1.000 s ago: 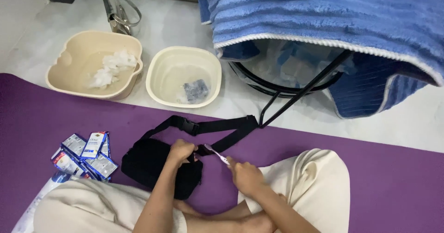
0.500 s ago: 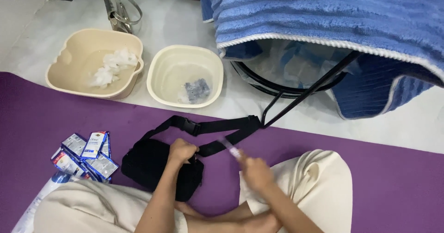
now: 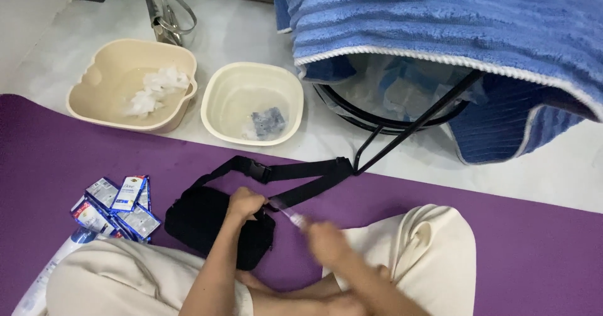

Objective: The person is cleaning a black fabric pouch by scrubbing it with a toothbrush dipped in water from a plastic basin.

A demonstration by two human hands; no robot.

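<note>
Our right hand (image 3: 328, 241) is now blurring and pulling further from the black pouch (image 3: 217, 227) than before, pinching a thin clear item (image 3: 287, 214). Our left hand (image 3: 245, 202) is still closing on the soft fabric pouch on the purple mat (image 3: 502, 253). The beige tub (image 3: 129, 93) is holding white wads (image 3: 154, 90); the cream basin (image 3: 252, 102) is holding a blue piece (image 3: 269, 123).

The bag (image 3: 217, 227) lies on the mat (image 3: 540, 253), its strap (image 3: 295, 171) running toward 1 o'clock. The packets (image 3: 116, 206) sit at its 9 o'clock. Two basins (image 3: 132, 93) (image 3: 251, 102) stand side by side at 11 and 12 o'clock, the draped stand (image 3: 402, 118) at 2 o'clock.
</note>
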